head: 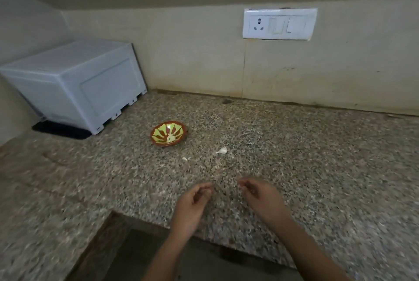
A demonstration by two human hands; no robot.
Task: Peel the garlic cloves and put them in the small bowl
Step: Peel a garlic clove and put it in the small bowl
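In the head view, one grey box on a black mat fills the far left corner of the speckled tabletop. One socket panel sits on the wall. One small bowl stands mid-tabletop, holding one pale clove. One garlic clove lies to its right, apart, with peel scraps near. Stone runs wide to the right. The left grip and right grip hover above the front edge, fingers curled toward thumbs. I cannot tell whether they pinch anything.
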